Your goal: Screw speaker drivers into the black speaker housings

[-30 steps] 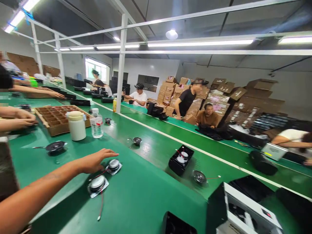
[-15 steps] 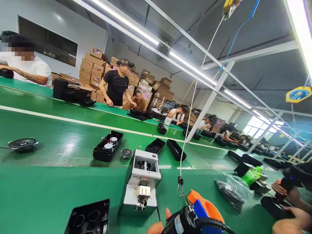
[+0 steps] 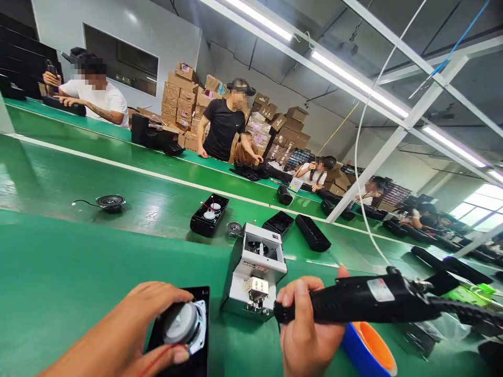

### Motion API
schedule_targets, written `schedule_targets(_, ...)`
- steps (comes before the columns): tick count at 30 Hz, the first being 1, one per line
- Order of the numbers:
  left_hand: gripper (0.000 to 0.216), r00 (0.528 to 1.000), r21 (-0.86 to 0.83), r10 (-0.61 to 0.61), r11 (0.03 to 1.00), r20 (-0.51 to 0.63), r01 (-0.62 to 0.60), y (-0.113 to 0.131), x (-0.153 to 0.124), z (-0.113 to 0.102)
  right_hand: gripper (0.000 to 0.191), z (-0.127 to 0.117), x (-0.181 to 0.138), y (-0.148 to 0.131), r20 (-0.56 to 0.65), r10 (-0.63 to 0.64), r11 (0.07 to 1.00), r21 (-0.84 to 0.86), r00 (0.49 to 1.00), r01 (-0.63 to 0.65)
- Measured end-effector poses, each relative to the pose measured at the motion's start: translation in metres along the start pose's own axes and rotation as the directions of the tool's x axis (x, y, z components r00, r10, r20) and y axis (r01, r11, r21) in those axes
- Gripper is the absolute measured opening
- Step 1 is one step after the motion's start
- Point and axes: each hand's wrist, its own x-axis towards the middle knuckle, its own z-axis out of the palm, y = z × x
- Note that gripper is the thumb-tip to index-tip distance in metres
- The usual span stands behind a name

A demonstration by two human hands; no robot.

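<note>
My left hand is closed around a speaker driver, with its round magnet facing up. The driver sits over a black speaker housing; whether it is fully seated I cannot tell. Red wire runs by my left thumb. In my right hand is a black electric screwdriver, held nearly level with its tip end toward the left. That tip end is beside the front of a grey-and-white screw feeder. A white cord and a black cable run from the screwdriver's rear end.
A blue-and-orange ring lies below the screwdriver. Beyond the feeder are a housing with two drivers, a small loose driver and black housings. Another driver lies left. Co-workers sit and stand across the line.
My left hand has come into view with the speaker driver over the housing. The screwdriver has risen and swung to nearly level in my right hand. The view has turned left.
</note>
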Motion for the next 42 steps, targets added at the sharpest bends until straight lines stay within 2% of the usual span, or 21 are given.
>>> schedule_targets(2,0.056,0.998,-0.014,-0.001,1.000,0.069,0.002,0.021,0.007,0.012,0.082,0.007,0.008,0.005,0.040,-0.051,0.999,-0.010,0.998,0.052)
schedule_targets(5,0.060,0.998,0.005,-0.006,1.000,0.067,0.006,0.042,0.014,0.014,0.075,0.011,0.011,0.013,0.099,-0.081,0.996,-0.038,0.992,0.085)
schedule_targets(7,0.065,0.998,0.010,-0.014,1.000,0.057,0.013,0.046,0.014,0.012,0.066,0.009,0.011,0.018,0.146,-0.069,0.996,-0.044,0.987,0.076)
schedule_targets(11,0.056,0.983,-0.033,0.001,0.999,0.184,0.005,0.044,0.012,0.010,0.050,0.007,0.011,0.020,0.239,0.006,0.999,-0.035,0.971,0.002)
schedule_targets(13,0.054,0.985,-0.031,-0.002,0.999,0.173,0.008,0.046,0.011,0.011,0.044,0.008,0.014,0.019,0.308,0.051,0.999,-0.025,0.950,-0.045)
schedule_targets(15,0.054,0.993,-0.008,-0.019,1.000,0.114,0.020,0.048,0.010,0.011,0.045,0.009,0.017,0.019,0.355,0.088,0.996,-0.036,0.931,-0.081)
schedule_targets(17,0.054,0.996,0.005,-0.015,1.000,0.083,0.015,0.048,0.007,0.010,0.050,0.011,0.018,0.018,0.328,0.126,0.991,-0.077,0.936,-0.106)
schedule_targets(20,0.055,0.998,0.028,-0.049,0.998,0.037,0.048,0.049,0.002,0.007,0.053,0.012,0.011,0.016,0.215,0.240,0.963,-0.174,0.946,-0.205)
schedule_targets(23,0.058,0.989,0.058,-0.124,0.991,0.077,0.120,0.055,0.005,-0.002,0.063,0.013,-0.001,0.008,0.203,0.336,0.931,-0.222,0.920,-0.290)
schedule_targets(26,0.055,0.948,0.084,-0.177,0.984,0.266,0.160,0.069,0.021,-0.017,0.070,0.023,-0.010,-0.008,0.217,0.303,0.951,-0.139,0.928,-0.278)
schedule_targets(28,0.054,0.893,0.118,-0.221,0.975,0.393,0.189,0.081,0.034,-0.026,0.074,0.036,-0.013,-0.019,0.212,0.251,0.968,-0.027,0.944,-0.251)
schedule_targets(31,0.053,0.811,0.183,-0.304,0.952,0.499,0.245,0.094,0.047,-0.032,0.071,0.057,-0.019,-0.027,0.245,0.168,0.970,0.132,0.955,-0.204)
schedule_targets(35,0.052,0.764,0.198,-0.347,0.938,0.544,0.285,0.098,0.049,-0.028,0.047,0.073,-0.032,-0.023,0.266,0.123,0.969,0.178,0.956,-0.174)
schedule_targets(39,0.051,0.741,0.187,-0.373,0.927,0.559,0.326,0.094,0.048,-0.024,0.041,0.084,-0.046,-0.024,0.228,0.226,0.954,0.145,0.947,-0.262)
schedule_targets(42,0.055,0.748,0.167,-0.386,0.920,0.540,0.354,0.090,0.047,-0.021,0.040,0.091,-0.055,-0.027,0.207,0.283,0.944,0.109,0.936,-0.310)
